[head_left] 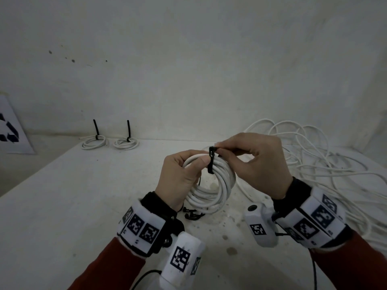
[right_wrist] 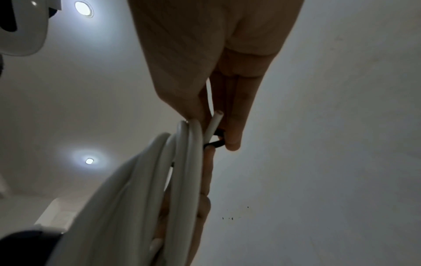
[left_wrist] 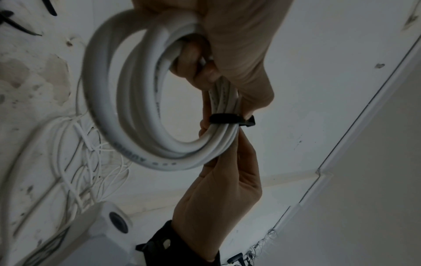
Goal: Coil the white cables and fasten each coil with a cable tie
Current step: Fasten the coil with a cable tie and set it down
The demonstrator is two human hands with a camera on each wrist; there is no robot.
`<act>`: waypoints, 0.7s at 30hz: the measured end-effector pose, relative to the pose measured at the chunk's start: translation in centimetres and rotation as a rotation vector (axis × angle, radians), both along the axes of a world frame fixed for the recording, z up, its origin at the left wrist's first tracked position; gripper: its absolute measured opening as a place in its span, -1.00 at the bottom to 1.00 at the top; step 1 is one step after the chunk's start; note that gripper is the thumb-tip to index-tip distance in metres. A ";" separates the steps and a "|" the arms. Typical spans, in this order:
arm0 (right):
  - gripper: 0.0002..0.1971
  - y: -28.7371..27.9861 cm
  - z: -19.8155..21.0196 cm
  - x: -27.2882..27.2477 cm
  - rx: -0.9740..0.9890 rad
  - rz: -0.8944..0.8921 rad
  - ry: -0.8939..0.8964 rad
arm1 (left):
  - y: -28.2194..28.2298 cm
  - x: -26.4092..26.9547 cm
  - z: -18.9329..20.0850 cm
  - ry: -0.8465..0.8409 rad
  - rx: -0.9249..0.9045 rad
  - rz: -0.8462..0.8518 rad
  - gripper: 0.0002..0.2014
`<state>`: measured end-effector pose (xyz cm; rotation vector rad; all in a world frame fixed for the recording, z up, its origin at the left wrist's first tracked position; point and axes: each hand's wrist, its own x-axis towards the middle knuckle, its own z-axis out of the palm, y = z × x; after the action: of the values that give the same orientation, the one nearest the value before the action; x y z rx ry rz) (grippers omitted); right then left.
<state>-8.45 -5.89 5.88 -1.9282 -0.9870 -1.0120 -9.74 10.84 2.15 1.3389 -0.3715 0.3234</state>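
A: One coil (head_left: 211,185) up off the table (head_left: 62,206), tie (head_left: 211,160) looped round it. We've got left hand (head_left: 180,176) clamped on the coil.
B: Right hand (head_left: 255,162) pinches the tie head. Two tied coils (head_left: 94,141) back left, loose cable (head_left: 326,164) right.

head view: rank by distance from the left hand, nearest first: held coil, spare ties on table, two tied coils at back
1. held coil, gripped in the left hand.
2. spare ties, on the table just below that wrist.
3. tied coils, far back left by the wall.
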 end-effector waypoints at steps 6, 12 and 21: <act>-0.89 -0.2 -0.2 0.0 0.045 0.057 0.104 | 0.3 -0.1 0.9 0.061 0.054 -0.012 -0.86; -0.63 0.5 0.2 -0.5 0.370 0.233 0.670 | 0.5 0.0 1.1 -0.015 0.135 0.019 -0.94; -0.73 0.7 1.0 -0.1 0.589 0.517 1.132 | 0.7 0.2 1.0 -0.094 0.231 0.115 -0.93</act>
<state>-8.53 -5.18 6.87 -1.2824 -0.3824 0.1528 -9.56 11.56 3.16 1.5789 -0.4203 0.4508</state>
